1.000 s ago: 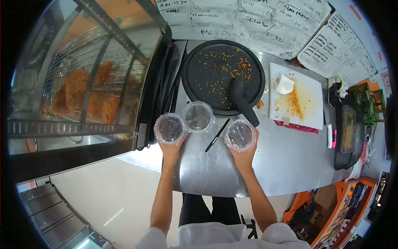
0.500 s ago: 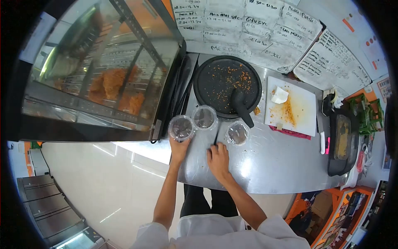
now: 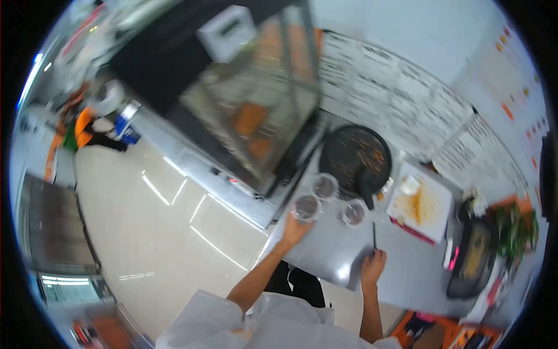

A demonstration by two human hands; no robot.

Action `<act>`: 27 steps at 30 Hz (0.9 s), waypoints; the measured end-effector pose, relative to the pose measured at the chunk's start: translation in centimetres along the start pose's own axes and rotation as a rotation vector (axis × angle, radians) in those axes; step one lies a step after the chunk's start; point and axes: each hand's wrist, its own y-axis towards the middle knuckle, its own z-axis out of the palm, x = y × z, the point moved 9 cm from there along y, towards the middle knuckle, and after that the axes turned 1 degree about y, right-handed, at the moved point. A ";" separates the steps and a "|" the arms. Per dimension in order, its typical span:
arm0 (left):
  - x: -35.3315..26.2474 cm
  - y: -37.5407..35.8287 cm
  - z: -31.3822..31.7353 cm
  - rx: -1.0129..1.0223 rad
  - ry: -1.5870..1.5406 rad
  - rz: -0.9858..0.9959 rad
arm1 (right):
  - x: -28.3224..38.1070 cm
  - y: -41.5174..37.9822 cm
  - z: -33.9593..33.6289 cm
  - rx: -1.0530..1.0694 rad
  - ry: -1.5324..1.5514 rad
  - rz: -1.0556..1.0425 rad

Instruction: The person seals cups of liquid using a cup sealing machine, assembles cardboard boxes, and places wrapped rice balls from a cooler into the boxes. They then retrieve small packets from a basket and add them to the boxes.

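My left hand [image 3: 297,228] is closed round the near side of a clear plastic cup [image 3: 306,207] at the counter's left. Touching or very close to that cup is a second clear cup [image 3: 325,186], just behind it. A third cup [image 3: 353,213] stands apart to the right, below the mortar. My right hand [image 3: 373,266] is closed on a thin black stick [image 3: 374,235] that points away from me; blur hides its exact kind. Behind the cups sits a round dark stone mortar [image 3: 343,157] with orange-brown crumbs, and its pestle [image 3: 367,187] leans over the near rim.
A glass display warmer [image 3: 232,104] with fried pieces stands at the left. Right of the mortar lies a stained white cutting board [image 3: 433,200], then a knife [image 3: 448,254] and a black tray [image 3: 474,262]. The metal counter [image 3: 325,247] ends near my body.
My view has swung left, so the counter appears further right and blurred. The right hand has moved right, away from the cups, with the black stick. The left hand stays on its cup.
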 end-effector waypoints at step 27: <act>21.3 -31.6 -62.6 -0.886 -0.061 -0.336 | 83.2 -27.4 21.4 2.338 1.011 -0.741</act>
